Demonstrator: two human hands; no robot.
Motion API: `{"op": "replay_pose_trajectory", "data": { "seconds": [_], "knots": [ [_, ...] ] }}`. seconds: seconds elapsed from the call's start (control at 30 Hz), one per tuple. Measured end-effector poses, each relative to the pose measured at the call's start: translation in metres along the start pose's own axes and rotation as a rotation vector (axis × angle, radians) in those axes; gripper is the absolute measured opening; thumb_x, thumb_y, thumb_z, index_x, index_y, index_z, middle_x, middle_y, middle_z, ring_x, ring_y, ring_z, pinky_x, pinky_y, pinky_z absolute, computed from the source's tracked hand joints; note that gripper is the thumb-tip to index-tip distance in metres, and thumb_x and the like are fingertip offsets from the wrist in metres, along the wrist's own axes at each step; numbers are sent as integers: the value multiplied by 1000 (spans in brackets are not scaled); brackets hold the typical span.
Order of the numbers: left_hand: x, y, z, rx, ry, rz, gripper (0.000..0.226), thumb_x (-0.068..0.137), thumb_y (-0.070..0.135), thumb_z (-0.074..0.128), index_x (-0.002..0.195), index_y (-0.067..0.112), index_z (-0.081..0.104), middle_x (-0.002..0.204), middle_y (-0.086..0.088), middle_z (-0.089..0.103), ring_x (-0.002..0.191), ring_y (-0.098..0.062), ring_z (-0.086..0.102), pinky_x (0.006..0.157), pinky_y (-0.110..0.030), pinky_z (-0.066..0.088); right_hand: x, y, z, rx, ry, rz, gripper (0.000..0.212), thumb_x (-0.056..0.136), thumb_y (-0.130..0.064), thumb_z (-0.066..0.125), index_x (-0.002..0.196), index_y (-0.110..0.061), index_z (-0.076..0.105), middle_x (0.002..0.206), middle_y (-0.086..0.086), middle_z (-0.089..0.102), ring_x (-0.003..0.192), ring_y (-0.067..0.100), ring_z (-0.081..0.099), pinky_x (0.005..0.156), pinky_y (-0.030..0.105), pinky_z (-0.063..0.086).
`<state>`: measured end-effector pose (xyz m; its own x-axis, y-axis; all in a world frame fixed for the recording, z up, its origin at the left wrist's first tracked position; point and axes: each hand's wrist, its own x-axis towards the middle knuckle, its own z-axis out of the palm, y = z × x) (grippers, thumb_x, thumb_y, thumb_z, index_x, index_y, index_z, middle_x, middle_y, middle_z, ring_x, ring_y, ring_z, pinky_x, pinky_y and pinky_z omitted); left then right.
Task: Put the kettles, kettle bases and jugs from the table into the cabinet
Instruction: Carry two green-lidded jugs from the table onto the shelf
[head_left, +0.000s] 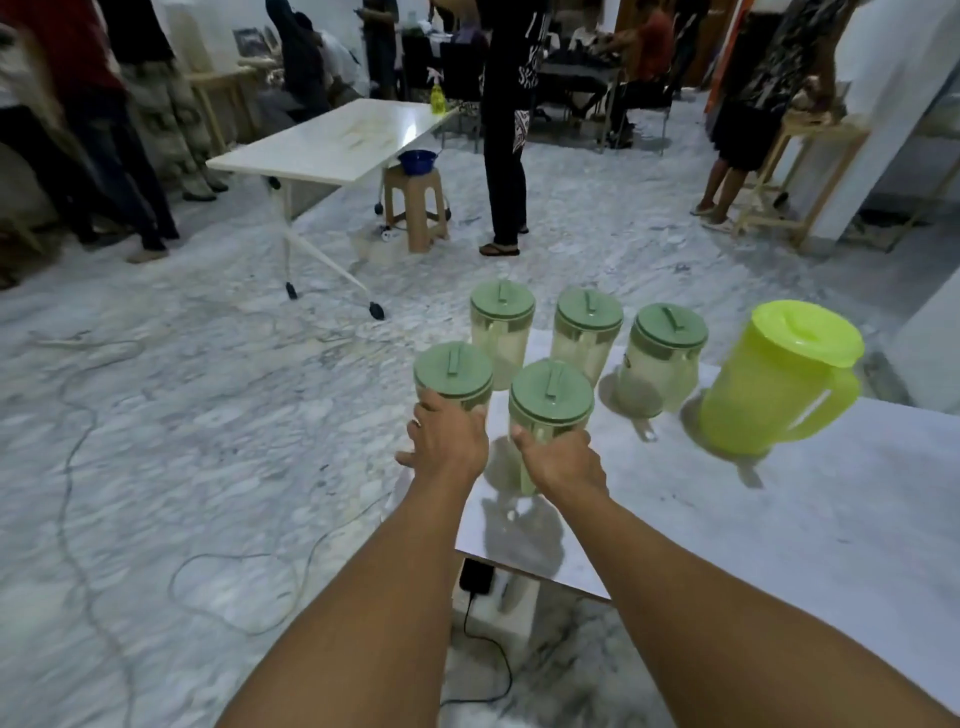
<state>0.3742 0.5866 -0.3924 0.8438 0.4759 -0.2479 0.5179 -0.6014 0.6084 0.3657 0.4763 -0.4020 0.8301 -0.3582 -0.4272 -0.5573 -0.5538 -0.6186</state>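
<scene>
Several clear jugs with green lids stand in a cluster at the left end of a white table. My left hand wraps around the near-left jug at the table's corner. My right hand grips the jug beside it. Behind them stand three more green-lidded jugs: one at the far left, one in the middle and one to the right. A bright lime-green jug with a handle on its right side stands further right. No kettle, base or cabinet is in view.
A power strip with a black plug and trailing cables lies on the marble floor under the table's corner. Beyond are a white folding table, a plastic stool with a blue bowl, and several people standing.
</scene>
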Motion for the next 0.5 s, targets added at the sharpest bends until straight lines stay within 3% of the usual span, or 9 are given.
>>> {"op": "replay_pose_trajectory", "data": {
  "seconds": [0.13, 0.27, 0.5],
  "knots": [
    [15, -8, 9, -117, 3, -66, 60, 99, 39, 49, 142, 1, 30, 142, -20, 45, 130, -40, 44, 105, -54, 37, 12, 3, 10, 86, -34, -2, 68, 86, -62, 56, 126, -7, 58, 126, 17, 64, 115, 37, 60, 96, 41, 50],
    [21, -17, 15, -161, -47, -64, 53, 101, 43, 42, 126, -2, 52, 128, -23, 58, 117, -40, 55, 93, -43, 46, 19, 5, 16, 263, -82, 2, 58, 86, -52, 62, 123, -7, 61, 121, 16, 65, 109, 38, 62, 96, 47, 51],
    [4, -5, -1, -344, -96, -28, 48, 98, 39, 48, 109, -4, 65, 114, -21, 65, 104, -37, 61, 82, -35, 47, 19, 5, -2, 355, -104, 6, 46, 85, -37, 67, 119, -7, 60, 116, 15, 65, 105, 35, 61, 94, 50, 54]
  ]
}}
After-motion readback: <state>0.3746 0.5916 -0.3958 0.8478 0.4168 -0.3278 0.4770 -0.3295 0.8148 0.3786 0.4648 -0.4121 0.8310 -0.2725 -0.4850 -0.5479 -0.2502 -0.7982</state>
